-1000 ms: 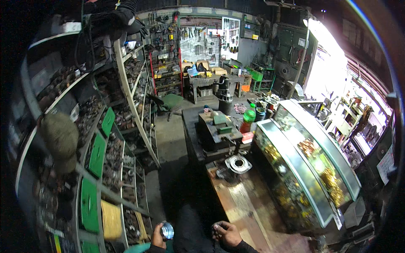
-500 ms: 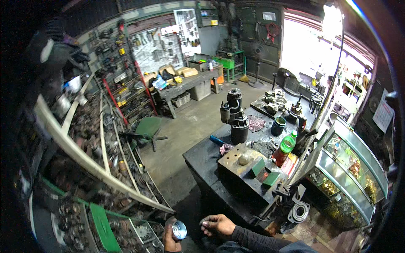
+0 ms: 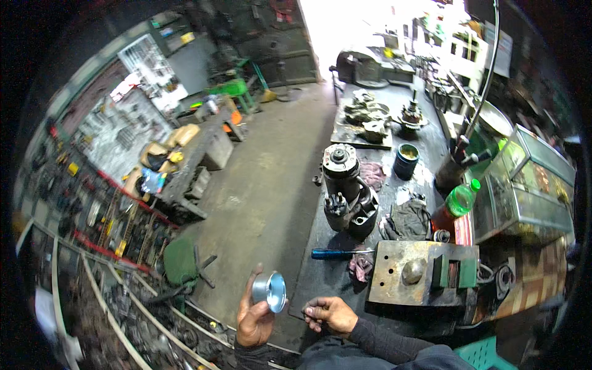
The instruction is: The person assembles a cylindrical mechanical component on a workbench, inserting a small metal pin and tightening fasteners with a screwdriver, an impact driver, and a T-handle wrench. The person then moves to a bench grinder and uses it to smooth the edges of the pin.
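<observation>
The left hand (image 3: 253,323) held a round, shiny metal cup (image 3: 261,291), its open end facing right. The right hand (image 3: 334,316) was near it, fingers pinched together, anything between them too small to make out. On the dark table (image 3: 311,280), a blue-handled screwdriver (image 3: 332,253) lay before an upright motor (image 3: 342,180), beside a pink rag (image 3: 360,269).

Your brightest light pours thru the doorway (image 3: 364,24) up top, blown out to white, w/ a sheen on the table (image 3: 425,179). You've a dark shadow on the floor (image 3: 253,179) along the table's L edge. Corners go nr black; fisheye bends the shelves (image 3: 117,308) lower L, bit blurry. Metal cup (image 3: 261,288) glints pale blue.
</observation>
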The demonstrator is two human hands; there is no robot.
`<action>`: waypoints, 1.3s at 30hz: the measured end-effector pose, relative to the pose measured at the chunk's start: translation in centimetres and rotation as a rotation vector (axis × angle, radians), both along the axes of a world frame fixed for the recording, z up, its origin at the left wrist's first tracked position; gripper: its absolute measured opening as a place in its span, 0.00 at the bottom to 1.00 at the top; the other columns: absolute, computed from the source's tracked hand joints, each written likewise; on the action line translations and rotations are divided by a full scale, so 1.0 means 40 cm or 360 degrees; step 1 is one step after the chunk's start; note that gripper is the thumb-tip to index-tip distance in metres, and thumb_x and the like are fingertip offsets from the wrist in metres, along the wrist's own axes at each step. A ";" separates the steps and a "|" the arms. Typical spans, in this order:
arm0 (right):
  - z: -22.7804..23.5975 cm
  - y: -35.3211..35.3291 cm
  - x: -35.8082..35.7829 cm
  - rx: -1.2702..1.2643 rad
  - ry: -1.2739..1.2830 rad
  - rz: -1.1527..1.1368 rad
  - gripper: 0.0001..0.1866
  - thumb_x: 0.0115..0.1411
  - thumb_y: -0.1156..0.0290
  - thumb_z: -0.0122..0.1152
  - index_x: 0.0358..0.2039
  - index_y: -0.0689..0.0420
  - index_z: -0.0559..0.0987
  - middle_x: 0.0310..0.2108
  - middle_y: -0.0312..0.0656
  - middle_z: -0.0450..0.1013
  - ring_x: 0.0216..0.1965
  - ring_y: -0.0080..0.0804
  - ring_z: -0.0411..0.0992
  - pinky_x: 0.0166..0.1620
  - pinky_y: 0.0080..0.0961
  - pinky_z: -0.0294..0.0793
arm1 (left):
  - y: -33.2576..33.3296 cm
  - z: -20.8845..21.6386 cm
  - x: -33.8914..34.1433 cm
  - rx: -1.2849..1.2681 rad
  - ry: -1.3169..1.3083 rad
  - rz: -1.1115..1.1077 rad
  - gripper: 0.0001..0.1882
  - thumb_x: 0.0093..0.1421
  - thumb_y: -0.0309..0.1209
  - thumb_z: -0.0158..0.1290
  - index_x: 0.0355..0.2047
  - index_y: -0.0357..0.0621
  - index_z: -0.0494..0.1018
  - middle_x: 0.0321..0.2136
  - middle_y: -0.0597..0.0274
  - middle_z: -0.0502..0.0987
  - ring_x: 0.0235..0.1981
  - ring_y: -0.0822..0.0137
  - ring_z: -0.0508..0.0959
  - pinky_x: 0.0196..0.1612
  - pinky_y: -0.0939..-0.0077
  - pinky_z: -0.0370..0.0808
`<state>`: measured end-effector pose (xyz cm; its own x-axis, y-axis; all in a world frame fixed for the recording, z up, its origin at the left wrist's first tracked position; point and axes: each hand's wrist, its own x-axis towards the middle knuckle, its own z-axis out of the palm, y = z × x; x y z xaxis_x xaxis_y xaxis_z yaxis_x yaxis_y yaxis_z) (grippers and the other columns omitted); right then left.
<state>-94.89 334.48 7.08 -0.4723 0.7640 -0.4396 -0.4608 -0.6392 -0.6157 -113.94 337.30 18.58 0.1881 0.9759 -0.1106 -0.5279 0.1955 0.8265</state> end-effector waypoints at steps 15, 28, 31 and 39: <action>0.042 0.482 -0.252 0.0084 -0.0189 -0.1222 0.15 0.66 0.73 0.67 0.50 0.66 0.79 0.33 0.39 0.79 0.32 0.22 0.75 0.36 0.21 0.76 | 0.922 0.064 0.098 0.1620 0.0746 -0.0888 0.58 0.38 0.29 0.79 0.67 0.38 0.58 0.57 0.48 0.70 0.58 0.54 0.77 0.62 0.61 0.75; 0.092 0.501 -0.470 -0.0038 -0.0035 -0.2891 0.11 0.65 0.80 0.63 0.47 0.68 0.80 0.36 0.44 0.79 0.33 0.27 0.75 0.35 0.23 0.75 | 1.065 0.150 0.401 0.1665 0.0167 -0.1814 0.54 0.35 0.36 0.82 0.62 0.30 0.68 0.56 0.48 0.75 0.57 0.58 0.78 0.63 0.63 0.74; 0.099 0.501 -0.440 0.0081 0.0009 -0.3141 0.10 0.64 0.79 0.64 0.45 0.67 0.79 0.33 0.46 0.78 0.27 0.29 0.72 0.29 0.23 0.69 | 1.020 0.165 0.441 0.1862 0.0290 -0.1766 0.51 0.36 0.38 0.81 0.60 0.32 0.71 0.55 0.46 0.76 0.56 0.55 0.78 0.62 0.61 0.74; 0.173 0.460 -0.308 0.0222 0.0005 -0.3348 0.10 0.66 0.75 0.63 0.44 0.68 0.77 0.21 0.34 0.67 0.16 0.17 0.54 0.20 0.19 0.54 | 0.936 0.173 0.489 0.2402 0.0511 -0.1699 0.47 0.37 0.40 0.79 0.58 0.41 0.72 0.49 0.44 0.67 0.51 0.48 0.71 0.57 0.57 0.72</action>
<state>-107.21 352.86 14.02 0.9370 0.0400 -0.3471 -0.2545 0.7586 -0.5998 -94.36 374.74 25.49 0.8539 -0.2257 0.4690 -0.5014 -0.5982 0.6251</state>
